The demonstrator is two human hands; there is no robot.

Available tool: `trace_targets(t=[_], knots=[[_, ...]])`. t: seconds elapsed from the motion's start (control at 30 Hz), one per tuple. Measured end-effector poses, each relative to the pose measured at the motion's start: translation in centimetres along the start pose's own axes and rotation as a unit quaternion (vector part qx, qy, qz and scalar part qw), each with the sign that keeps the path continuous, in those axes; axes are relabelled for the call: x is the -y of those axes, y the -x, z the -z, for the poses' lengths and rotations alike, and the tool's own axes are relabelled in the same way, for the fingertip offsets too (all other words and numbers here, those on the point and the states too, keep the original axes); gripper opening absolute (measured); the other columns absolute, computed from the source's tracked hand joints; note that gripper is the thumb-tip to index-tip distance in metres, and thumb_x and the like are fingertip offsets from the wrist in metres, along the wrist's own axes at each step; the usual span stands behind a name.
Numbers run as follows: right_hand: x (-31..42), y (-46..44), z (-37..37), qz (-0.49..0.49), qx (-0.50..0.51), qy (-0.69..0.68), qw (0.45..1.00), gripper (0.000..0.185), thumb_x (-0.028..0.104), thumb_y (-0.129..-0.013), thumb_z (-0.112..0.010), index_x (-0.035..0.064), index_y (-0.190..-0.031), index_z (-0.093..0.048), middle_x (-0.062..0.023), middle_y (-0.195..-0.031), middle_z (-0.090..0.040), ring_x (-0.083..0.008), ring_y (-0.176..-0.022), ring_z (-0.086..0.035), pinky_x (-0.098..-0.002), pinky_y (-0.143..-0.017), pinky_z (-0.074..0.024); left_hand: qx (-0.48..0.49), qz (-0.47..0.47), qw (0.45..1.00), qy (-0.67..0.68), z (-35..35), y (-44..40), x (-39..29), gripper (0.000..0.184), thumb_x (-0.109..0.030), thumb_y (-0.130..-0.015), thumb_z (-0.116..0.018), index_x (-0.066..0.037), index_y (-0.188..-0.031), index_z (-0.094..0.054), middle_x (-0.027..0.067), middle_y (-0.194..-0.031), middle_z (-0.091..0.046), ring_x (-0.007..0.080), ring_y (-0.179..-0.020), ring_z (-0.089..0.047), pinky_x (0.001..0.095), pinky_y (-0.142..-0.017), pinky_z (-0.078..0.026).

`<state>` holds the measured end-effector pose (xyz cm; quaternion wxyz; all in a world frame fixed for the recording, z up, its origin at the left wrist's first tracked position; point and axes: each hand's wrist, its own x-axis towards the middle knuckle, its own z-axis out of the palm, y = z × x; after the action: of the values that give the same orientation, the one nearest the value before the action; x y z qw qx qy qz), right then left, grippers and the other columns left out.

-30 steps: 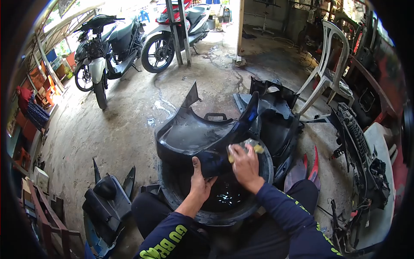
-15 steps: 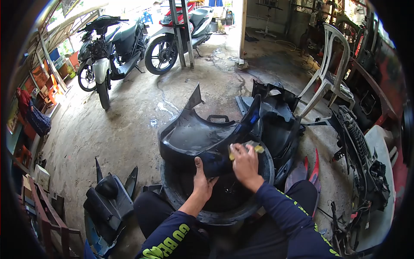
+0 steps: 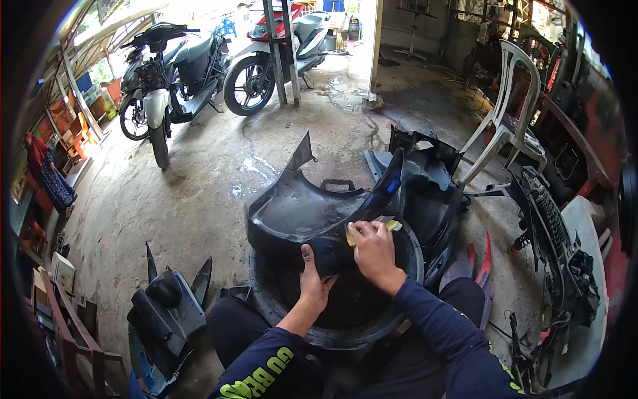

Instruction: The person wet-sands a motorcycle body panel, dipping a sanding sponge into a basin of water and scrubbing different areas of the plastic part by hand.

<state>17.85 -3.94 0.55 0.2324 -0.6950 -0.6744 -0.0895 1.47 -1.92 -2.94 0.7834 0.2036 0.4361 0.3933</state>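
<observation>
A dark motorcycle body panel (image 3: pixel 302 206), curved and wet-looking, rests over a round black tub (image 3: pixel 405 279) in front of me. At its lower near edge, my left hand (image 3: pixel 312 286) grips it, thumb up against the face and fingers partly hidden underneath. My right hand (image 3: pixel 374 253) is closed on a yellow sponge (image 3: pixel 393 226) with a greyish sheet showing at its top. That sponge is pressed to the right part of the panel's outer face. The tub's contents are dark and hard to make out.
More dark panels (image 3: pixel 432 193) lie just right of the tub, and others (image 3: pixel 166 306) lie to the left. A plastic chair (image 3: pixel 508 113) and a black frame part (image 3: pixel 558 246) stand on the right. Parked motorcycles (image 3: pixel 163 86) are at the back.
My right hand with the sponge has shifted slightly left and down along the panel. My left hand and the panel have stayed nearly in place.
</observation>
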Motion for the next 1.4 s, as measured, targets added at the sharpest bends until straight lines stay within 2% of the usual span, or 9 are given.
trace_targets(t=[0.37, 0.53, 0.6, 0.67, 0.8, 0.93, 1.1, 1.27, 1.4], knots=[[-0.6, -1.2, -0.7, 0.01, -0.009, 0.038, 0.999, 0.041, 0.009, -0.083, -0.057, 0.0105, -0.123, -0.065, -0.0051, -0.114, -0.064, -0.0354, -0.109, -0.056, -0.0452, -0.091, -0.0467, 0.038, 0.029, 0.998, -0.04, 0.2, 0.5, -1.3, 0.107, -0.088, -0.074, -0.049, -0.008, -0.144, -0.041, 0.0133, -0.141, -0.051, 0.0304, -0.135, -0.043, 0.0487, -0.116, -0.029], [-1.7, -2.5, -1.3, -0.039, 0.034, 0.027, 0.998, 0.038, 0.01, -0.084, -0.056, 0.0099, -0.121, -0.065, -0.0057, -0.116, -0.064, -0.0361, -0.11, -0.057, -0.0447, -0.09, -0.0474, 0.016, 0.016, 1.0, -0.004, -0.2, 0.2, -0.6, 0.1, -0.083, -0.073, -0.061, -0.006, -0.136, -0.048, 0.01, -0.128, -0.06, 0.0278, -0.123, -0.054, 0.0495, -0.109, -0.036], [1.3, -0.8, 0.5, 0.041, -0.011, -0.005, 0.999, 0.041, 0.008, -0.082, -0.057, 0.0096, -0.122, -0.065, -0.0064, -0.119, -0.064, -0.0357, -0.111, -0.056, -0.045, -0.093, -0.0469, 0.013, 0.013, 1.0, 0.004, -0.1, -0.1, -0.3, 0.1, -0.083, -0.073, -0.061, -0.006, -0.136, -0.048, 0.0099, -0.128, -0.06, 0.0276, -0.123, -0.053, 0.0492, -0.109, -0.036], [1.5, -0.4, 0.7, 0.041, -0.023, -0.036, 0.998, 0.041, 0.008, -0.082, -0.057, 0.0097, -0.122, -0.065, -0.0062, -0.118, -0.064, -0.0352, -0.111, -0.056, -0.045, -0.093, -0.047, 0.043, 0.026, 0.999, -0.019, -0.3, 0.5, -0.8, 0.105, -0.086, -0.075, -0.052, -0.008, -0.145, -0.041, 0.0117, -0.141, -0.051, 0.0302, -0.135, -0.043, 0.0488, -0.116, -0.028], [-3.3, -2.2, -1.5, -0.061, 0.011, -0.011, 0.998, 0.043, 0.007, -0.081, -0.057, 0.0101, -0.123, -0.066, -0.0056, -0.116, -0.065, -0.0342, -0.107, -0.057, -0.0434, -0.094, -0.0456, 0.033, 0.033, 0.999, -0.026, -1.4, 1.0, -1.0, 0.102, -0.086, -0.075, -0.052, -0.01, -0.143, -0.043, 0.0101, -0.139, -0.052, 0.0297, -0.134, -0.043, 0.0485, -0.116, -0.029], [2.3, -0.5, 1.9, 0.071, -0.023, -0.023, 0.997, 0.042, 0.007, -0.081, -0.057, 0.0104, -0.121, -0.067, -0.004, -0.119, -0.064, -0.0349, -0.114, -0.053, -0.044, -0.097, -0.044, 0.03, 0.032, 0.999, -0.012, -1.1, 0.7, -0.8, 0.103, -0.086, -0.075, -0.052, -0.011, -0.144, -0.043, 0.0094, -0.141, -0.051, 0.0295, -0.134, -0.042, 0.0489, -0.116, -0.027], [-1.3, -1.9, 0.2, -0.044, 0.013, -0.017, 0.999, 0.039, 0.008, -0.083, -0.057, 0.0101, -0.12, -0.068, -0.0024, -0.121, -0.065, -0.0353, -0.112, -0.054, -0.0436, -0.096, -0.0437, 0.049, 0.048, 0.997, -0.03, -0.7, 0.6, -0.5, 0.103, -0.087, -0.075, -0.051, -0.012, -0.146, -0.041, 0.0088, -0.144, -0.048, 0.029, -0.135, -0.041, 0.0488, -0.117, -0.026], [1.8, -0.4, 1.5, 0.052, -0.059, -0.021, 0.997, 0.04, 0.004, -0.08, -0.059, 0.011, -0.117, -0.069, -0.0033, -0.118, -0.066, -0.0328, -0.107, -0.057, -0.0421, -0.093, -0.0454, 0.068, 0.051, 0.996, -0.03, -0.9, 0.7, -0.4, 0.105, -0.088, -0.074, -0.05, -0.013, -0.146, -0.04, 0.0092, -0.147, -0.046, 0.0295, -0.137, -0.038, 0.0486, -0.116, -0.027], [-2.0, -1.4, -0.8, -0.059, 0.011, -0.022, 0.998, 0.04, 0.01, -0.083, -0.058, 0.0111, -0.122, -0.067, -0.0034, -0.121, -0.064, -0.0364, -0.115, -0.054, -0.0474, -0.096, -0.0442, 0.07, 0.063, 0.995, -0.032, -1.0, 0.5, 0.2, 0.106, -0.089, -0.073, -0.05, -0.013, -0.147, -0.04, 0.009, -0.146, -0.046, 0.0295, -0.137, -0.038, 0.0481, -0.115, -0.028]])
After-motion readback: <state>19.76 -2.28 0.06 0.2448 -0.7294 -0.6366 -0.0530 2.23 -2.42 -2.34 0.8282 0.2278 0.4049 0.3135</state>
